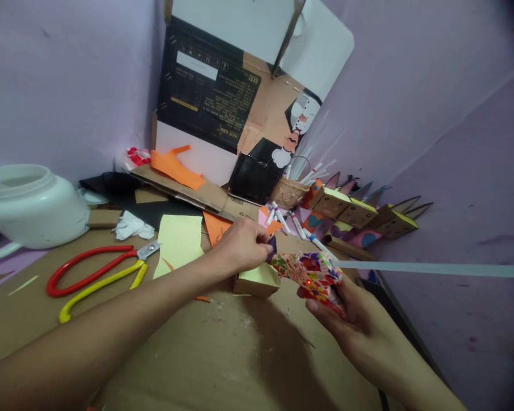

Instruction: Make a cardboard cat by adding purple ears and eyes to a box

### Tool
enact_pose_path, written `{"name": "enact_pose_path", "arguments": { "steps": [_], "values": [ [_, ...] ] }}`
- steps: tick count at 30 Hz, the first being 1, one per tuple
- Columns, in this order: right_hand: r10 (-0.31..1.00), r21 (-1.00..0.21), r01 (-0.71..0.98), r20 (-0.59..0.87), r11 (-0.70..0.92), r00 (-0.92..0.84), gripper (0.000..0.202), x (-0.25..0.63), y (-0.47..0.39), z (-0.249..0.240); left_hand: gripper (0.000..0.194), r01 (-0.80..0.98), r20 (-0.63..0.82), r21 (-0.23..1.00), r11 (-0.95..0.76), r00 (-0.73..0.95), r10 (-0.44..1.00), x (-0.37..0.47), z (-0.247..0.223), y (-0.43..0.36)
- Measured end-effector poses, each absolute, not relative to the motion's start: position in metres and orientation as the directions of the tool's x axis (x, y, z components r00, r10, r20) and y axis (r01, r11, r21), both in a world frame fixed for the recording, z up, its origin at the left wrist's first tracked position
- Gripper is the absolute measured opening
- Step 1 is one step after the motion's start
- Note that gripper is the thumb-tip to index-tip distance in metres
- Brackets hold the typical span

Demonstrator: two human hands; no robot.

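Note:
My right hand [346, 308] is wrapped round a floral-patterned glue gun [310, 271] with a small red light; a pale glue stick [411, 267] runs out of its rear to the right. The gun's nose points left, at a small dark purple piece [272, 246]. My left hand [246, 245] pinches that piece between closed fingers. Just below it stands a small cardboard box [257, 285] with a pale yellow top. The gun's tip is close to the piece; whether they touch is unclear.
Large scissors [107, 271] with red and yellow handles lie left, beside yellow paper [180, 242]. A white pot [38, 205] stands far left. Behind are a large cardboard box [223, 85], orange scraps [175, 165], markers [297, 225], a basket [289, 191] and decorated boxes [355, 211].

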State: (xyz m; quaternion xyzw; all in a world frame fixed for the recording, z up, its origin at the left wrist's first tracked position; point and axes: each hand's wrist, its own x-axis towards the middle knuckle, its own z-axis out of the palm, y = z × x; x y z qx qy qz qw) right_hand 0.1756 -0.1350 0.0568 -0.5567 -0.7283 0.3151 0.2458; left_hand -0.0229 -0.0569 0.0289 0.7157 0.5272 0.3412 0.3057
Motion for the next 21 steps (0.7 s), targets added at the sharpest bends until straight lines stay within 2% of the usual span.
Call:
{"name": "enact_pose_path", "arguments": {
  "steps": [9, 15, 21],
  "values": [
    [0.957, -0.581, 0.775, 0.031, 0.251, -0.287, 0.014, 0.171, -0.131, 0.068, 0.013, 0.555, 0.179, 0.789, -0.261, 0.198, 0.964, -0.022, 0.028, -0.057],
    [0.960, -0.570, 0.789, 0.000, 0.229, -0.278, 0.013, 0.168, -0.130, 0.071, 0.013, 0.575, 0.175, 0.782, -0.241, 0.169, 0.970, -0.021, 0.030, -0.057],
    [0.959, -0.579, 0.777, 0.034, 0.247, -0.280, 0.016, 0.168, -0.129, 0.070, 0.012, 0.575, 0.172, 0.782, -0.241, 0.174, 0.970, -0.021, 0.030, -0.057]
  ]
}}
